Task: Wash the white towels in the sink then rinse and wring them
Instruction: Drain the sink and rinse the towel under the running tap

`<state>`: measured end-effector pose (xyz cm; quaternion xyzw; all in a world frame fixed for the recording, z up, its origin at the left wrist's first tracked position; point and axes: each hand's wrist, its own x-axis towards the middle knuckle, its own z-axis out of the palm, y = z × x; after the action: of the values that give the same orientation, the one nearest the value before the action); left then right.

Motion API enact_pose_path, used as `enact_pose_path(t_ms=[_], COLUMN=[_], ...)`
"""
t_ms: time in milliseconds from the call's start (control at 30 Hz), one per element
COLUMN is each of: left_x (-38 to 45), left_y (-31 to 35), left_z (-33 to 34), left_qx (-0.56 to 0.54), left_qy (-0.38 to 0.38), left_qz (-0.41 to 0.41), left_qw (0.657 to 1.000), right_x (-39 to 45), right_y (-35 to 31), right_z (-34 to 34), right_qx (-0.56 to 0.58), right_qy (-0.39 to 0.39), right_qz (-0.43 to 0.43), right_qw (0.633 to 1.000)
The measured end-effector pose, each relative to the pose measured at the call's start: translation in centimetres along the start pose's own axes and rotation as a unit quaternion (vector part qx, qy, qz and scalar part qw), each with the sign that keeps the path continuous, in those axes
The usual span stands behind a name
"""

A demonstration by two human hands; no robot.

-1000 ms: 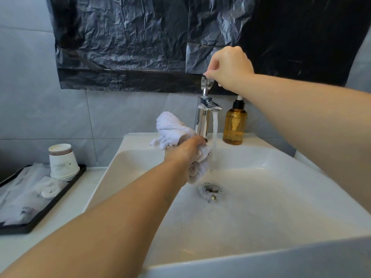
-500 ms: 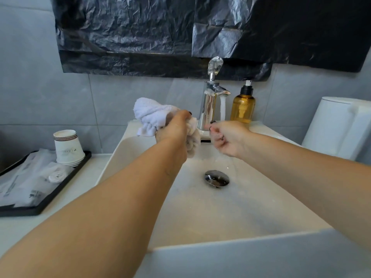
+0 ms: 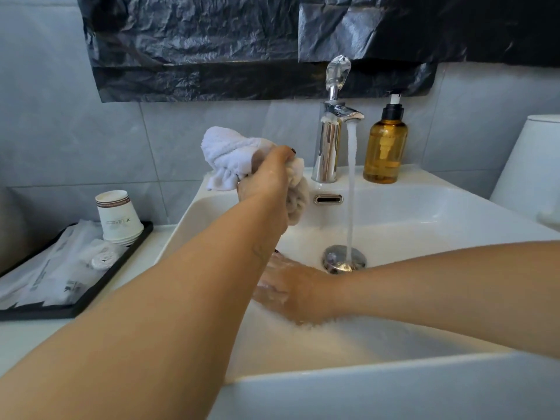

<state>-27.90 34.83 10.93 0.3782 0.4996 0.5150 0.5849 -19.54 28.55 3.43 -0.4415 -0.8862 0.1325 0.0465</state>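
My left hand [image 3: 266,180] grips a bunched white towel [image 3: 225,153] above the back left corner of the white sink [image 3: 424,213]; the towel's lower end hangs wet and greyish below my fist. My right hand [image 3: 288,287] lies low in the basin, left of the drain [image 3: 344,259], fingers stretched out flat on the wet bottom and holding nothing. Water runs in a steady stream from the chrome tap [image 3: 330,140] down onto the drain.
An amber soap pump bottle [image 3: 385,147] stands right of the tap. On the counter at left a black tray [image 3: 100,286] holds stacked paper cups [image 3: 118,216] and wrapped packets. Black plastic sheeting [image 3: 242,43] covers the wall above. A white toilet tank [image 3: 533,168] is at right.
My right hand left the tap handle, came down past the towel and now lies flat in the basin. My left hand keeps holding the towel, lifted slightly up and left of the stream.
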Motion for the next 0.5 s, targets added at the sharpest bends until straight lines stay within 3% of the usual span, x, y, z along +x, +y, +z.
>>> enact_pose_path(t_ms=[100,167,200,333,433,500], left_x=[0.7,0.8,0.9,0.8,1.1,1.2], left_y=[-0.3,-0.3,-0.3,-0.5,-1.0,-1.2], left_z=[0.2,0.4,0.4,0.7,0.9,0.8], left_qx=[0.003,0.01,0.011,-0.002,0.004,0.008], left_qy=[-0.003,-0.003,-0.007,-0.021,-0.018,-0.013], left_qz=[-0.015,-0.032,-0.038,-0.03,-0.024,-0.021], left_qw=[1.0,0.999,0.999,0.999,1.0,1.0], right_x=[-0.8,-2.8,-4.0,-7.3,-7.2,-6.2], right_y=[2.7,4.5,5.2,10.9,14.6,14.6], right_z=[2.2,1.7,0.8,-2.1,-2.0,-1.3], right_qx=[-0.027,0.012,0.07,0.221,0.258,0.28], right_qy=[0.016,0.004,0.035,0.312,0.32,0.299], right_qz=[-0.082,-0.072,-0.051,0.112,0.302,0.327], right_qw=[0.996,0.997,0.996,0.917,0.86,0.852])
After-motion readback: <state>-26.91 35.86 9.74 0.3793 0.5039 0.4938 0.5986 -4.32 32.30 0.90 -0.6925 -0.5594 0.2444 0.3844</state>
